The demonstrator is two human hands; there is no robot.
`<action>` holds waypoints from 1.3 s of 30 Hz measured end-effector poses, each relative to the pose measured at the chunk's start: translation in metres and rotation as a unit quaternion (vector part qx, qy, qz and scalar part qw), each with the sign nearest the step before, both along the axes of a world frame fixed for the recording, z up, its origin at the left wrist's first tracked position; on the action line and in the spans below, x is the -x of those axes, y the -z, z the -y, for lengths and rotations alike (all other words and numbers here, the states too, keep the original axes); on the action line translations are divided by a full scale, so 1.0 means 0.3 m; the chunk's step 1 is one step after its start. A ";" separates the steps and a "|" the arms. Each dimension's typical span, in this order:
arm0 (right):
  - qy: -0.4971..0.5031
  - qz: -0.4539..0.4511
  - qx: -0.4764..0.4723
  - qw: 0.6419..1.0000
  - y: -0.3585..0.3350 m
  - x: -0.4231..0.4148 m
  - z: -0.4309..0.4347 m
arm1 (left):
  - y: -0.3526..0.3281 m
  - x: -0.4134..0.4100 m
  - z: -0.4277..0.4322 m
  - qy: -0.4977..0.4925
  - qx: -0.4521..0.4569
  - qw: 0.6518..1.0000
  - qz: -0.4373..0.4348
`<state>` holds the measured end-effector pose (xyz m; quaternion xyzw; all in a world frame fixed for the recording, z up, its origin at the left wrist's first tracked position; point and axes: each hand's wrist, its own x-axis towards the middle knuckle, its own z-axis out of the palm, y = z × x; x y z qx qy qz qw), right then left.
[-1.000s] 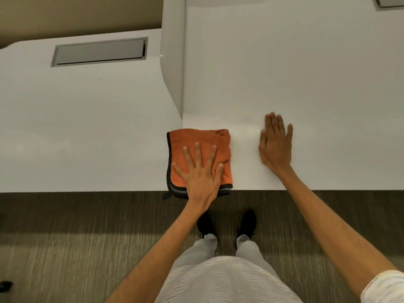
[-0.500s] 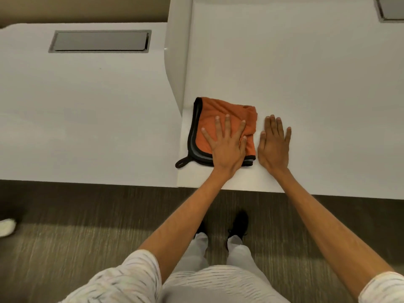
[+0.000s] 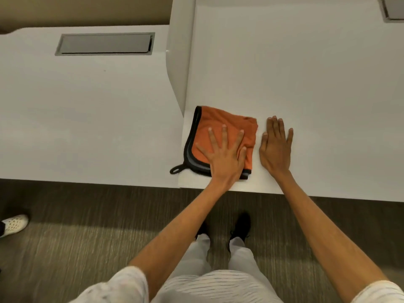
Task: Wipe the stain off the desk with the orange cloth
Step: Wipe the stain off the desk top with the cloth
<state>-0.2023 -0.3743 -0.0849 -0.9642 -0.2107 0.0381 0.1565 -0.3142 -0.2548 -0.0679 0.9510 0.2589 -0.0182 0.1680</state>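
Observation:
The orange cloth (image 3: 220, 121), folded and edged in black with a small loop at its near left corner, lies on the white desk (image 3: 306, 84) close to the front edge. My left hand (image 3: 225, 158) is pressed flat on it with fingers spread. My right hand (image 3: 275, 149) rests flat and empty on the bare desk just right of the cloth, apart from it. No stain shows on the visible desk surface.
A white divider panel (image 3: 179, 62) stands just left of the cloth. Beyond it lies a second white desk (image 3: 87, 106) with a grey cable hatch (image 3: 105, 43). Another hatch (image 3: 393, 7) sits at the far right. Someone's white shoe (image 3: 13, 224) is on the carpet at left.
My left hand slid the cloth from the desk's front edge away from me and right, up beside my right hand, then slightly back. The right hand stayed put.

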 end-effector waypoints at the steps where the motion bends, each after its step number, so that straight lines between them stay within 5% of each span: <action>1: -0.001 0.000 0.001 1.000 -0.001 0.002 0.000 | -0.006 -0.041 -0.013 -0.006 0.004 1.000 0.004; 13: -0.002 0.005 -0.007 1.000 -0.007 0.003 -0.004 | 0.004 0.132 -0.096 -0.113 -0.018 0.993 0.011; 18: 0.002 0.004 -0.006 1.000 -0.010 0.008 -0.005 | 0.030 0.219 -0.041 -0.073 -0.020 0.997 0.003; 31: -0.002 0.007 0.004 1.000 -0.013 0.006 -0.008 | -0.001 -0.135 -0.052 -0.021 -0.027 0.999 0.004; 39: -0.003 0.013 -0.003 1.000 0.005 -0.006 0.000 | -0.003 0.056 -0.024 -0.012 -0.034 0.999 0.012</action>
